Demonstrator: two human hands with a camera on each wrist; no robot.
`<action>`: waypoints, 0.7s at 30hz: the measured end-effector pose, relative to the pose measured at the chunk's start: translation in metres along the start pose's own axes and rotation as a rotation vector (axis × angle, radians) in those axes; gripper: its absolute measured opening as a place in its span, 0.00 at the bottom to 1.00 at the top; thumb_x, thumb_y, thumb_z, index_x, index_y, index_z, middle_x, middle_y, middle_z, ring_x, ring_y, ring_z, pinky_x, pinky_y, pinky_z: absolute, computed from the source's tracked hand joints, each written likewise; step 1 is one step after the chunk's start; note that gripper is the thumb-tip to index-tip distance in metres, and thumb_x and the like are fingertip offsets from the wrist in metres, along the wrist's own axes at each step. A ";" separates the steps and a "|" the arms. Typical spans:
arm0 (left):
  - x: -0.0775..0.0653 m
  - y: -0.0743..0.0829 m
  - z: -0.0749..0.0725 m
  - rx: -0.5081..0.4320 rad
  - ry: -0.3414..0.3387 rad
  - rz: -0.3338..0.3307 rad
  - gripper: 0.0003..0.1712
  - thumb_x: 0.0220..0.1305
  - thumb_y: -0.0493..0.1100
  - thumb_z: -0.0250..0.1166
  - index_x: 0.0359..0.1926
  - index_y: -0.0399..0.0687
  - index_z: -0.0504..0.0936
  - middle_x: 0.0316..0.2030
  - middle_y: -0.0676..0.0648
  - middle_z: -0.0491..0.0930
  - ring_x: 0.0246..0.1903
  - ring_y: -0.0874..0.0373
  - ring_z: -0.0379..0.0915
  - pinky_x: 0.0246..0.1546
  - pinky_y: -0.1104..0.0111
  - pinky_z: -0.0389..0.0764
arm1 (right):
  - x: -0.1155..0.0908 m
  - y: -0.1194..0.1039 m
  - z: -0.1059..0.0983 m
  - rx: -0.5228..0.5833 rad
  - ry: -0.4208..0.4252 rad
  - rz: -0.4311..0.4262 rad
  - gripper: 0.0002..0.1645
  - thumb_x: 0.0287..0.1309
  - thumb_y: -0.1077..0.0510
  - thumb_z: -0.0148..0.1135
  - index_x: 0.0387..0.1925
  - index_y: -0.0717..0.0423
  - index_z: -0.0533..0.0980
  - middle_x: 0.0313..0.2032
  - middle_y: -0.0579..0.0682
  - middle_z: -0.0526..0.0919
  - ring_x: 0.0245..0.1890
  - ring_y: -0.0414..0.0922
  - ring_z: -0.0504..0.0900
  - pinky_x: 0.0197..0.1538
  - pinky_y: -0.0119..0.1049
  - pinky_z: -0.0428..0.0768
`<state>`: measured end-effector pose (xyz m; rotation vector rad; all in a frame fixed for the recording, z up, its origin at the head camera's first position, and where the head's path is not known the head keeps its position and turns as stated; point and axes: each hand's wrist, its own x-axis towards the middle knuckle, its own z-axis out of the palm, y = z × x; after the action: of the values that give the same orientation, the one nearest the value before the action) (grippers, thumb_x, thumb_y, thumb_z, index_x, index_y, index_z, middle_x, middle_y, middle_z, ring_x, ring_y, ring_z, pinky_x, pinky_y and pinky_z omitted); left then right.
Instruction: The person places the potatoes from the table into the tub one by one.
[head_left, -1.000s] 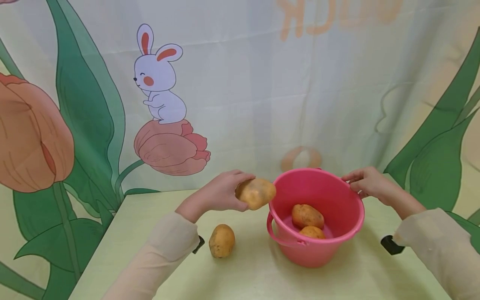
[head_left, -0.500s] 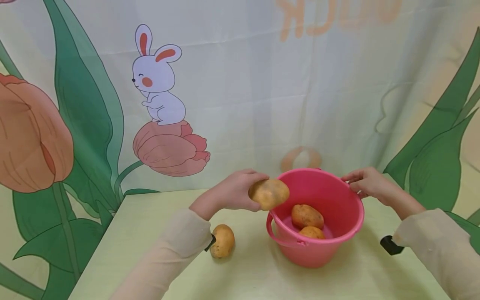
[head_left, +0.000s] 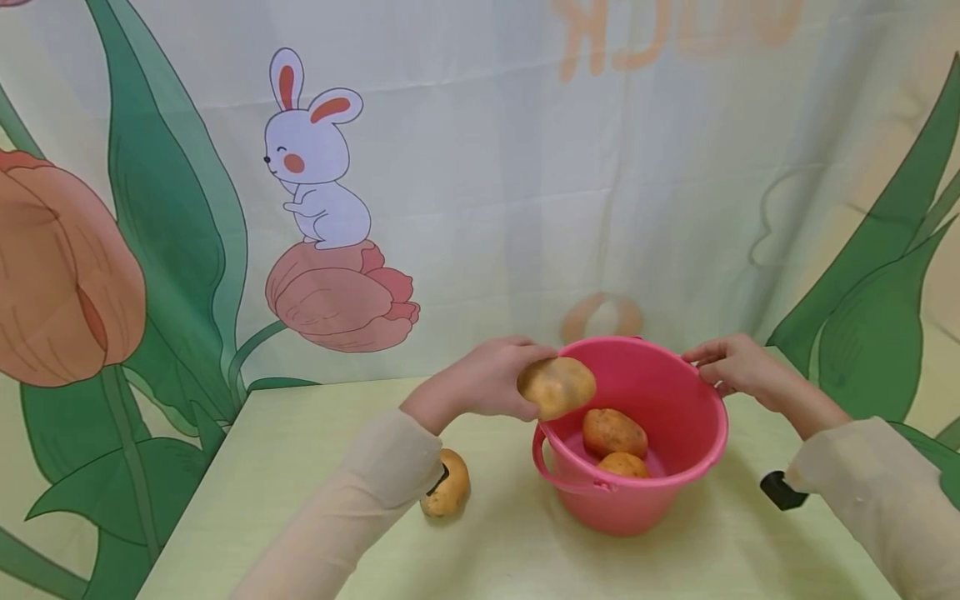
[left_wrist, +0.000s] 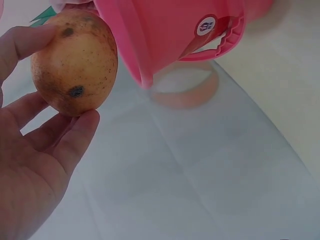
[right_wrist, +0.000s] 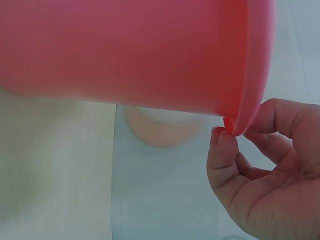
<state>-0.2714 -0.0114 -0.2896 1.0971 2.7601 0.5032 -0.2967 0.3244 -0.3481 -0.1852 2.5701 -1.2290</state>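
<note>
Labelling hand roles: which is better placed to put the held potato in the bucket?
Left, likely: the left hand grips the potato near the mouth of the bucket; the right hand pinches its rim.

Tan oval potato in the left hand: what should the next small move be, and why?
Probably ease the tan oval potato into the pink plastic bucket: the left hand holds it at the left rim, and the right hand pinches the right rim.
</note>
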 end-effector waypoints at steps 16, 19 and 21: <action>0.014 0.009 0.002 0.073 -0.088 -0.016 0.37 0.46 0.45 0.66 0.60 0.50 0.66 0.52 0.49 0.70 0.47 0.58 0.67 0.41 0.72 0.75 | -0.005 -0.002 0.003 -0.008 0.012 -0.004 0.26 0.54 0.65 0.46 0.55 0.72 0.64 0.45 0.64 0.77 0.32 0.44 0.78 0.36 0.40 0.80; 0.017 0.010 0.003 0.081 -0.092 -0.015 0.36 0.46 0.45 0.66 0.60 0.51 0.66 0.52 0.49 0.69 0.47 0.58 0.66 0.41 0.72 0.75 | -0.005 -0.002 0.004 -0.010 0.015 -0.004 0.26 0.54 0.65 0.46 0.55 0.71 0.64 0.45 0.64 0.77 0.32 0.44 0.78 0.36 0.41 0.80; 0.018 0.012 0.003 0.075 -0.095 -0.022 0.37 0.46 0.45 0.66 0.60 0.51 0.66 0.52 0.50 0.69 0.47 0.59 0.66 0.41 0.72 0.75 | -0.005 -0.002 0.005 -0.013 0.016 -0.005 0.26 0.54 0.65 0.47 0.55 0.71 0.64 0.45 0.64 0.77 0.32 0.44 0.78 0.36 0.41 0.80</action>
<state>-0.2765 0.0101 -0.2882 1.0751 2.7249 0.3380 -0.2899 0.3208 -0.3486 -0.1855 2.5935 -1.2205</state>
